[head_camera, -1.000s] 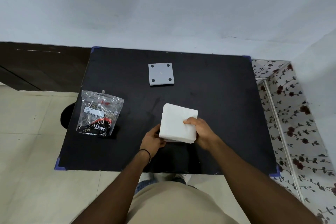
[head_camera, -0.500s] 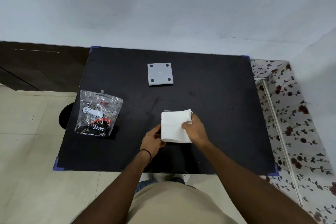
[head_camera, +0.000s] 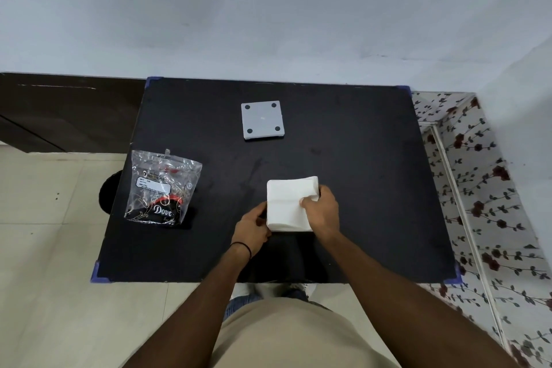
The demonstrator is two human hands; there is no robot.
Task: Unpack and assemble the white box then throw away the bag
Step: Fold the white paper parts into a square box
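A flat folded white box [head_camera: 286, 203] lies on the black table [head_camera: 358, 188] near its front middle. My left hand [head_camera: 252, 225] grips its lower left edge. My right hand [head_camera: 321, 209] presses on its right side, the thumb on top and the fingers wrapped round the edge. A clear plastic bag [head_camera: 162, 187] with "Dove" printed on it lies at the table's left, with something dark inside. A grey square plate [head_camera: 262, 119] with dark dots at its corners rests toward the back.
The table has blue corner guards and stands against a pale wall. A floral-patterned surface [head_camera: 484, 203] lies to the right. Tiled floor [head_camera: 44, 233] and a dark round object [head_camera: 107, 197] are at the left.
The white box was tilted up a second ago; it has come down flat on the table, and my right hand has slid onto its right side.
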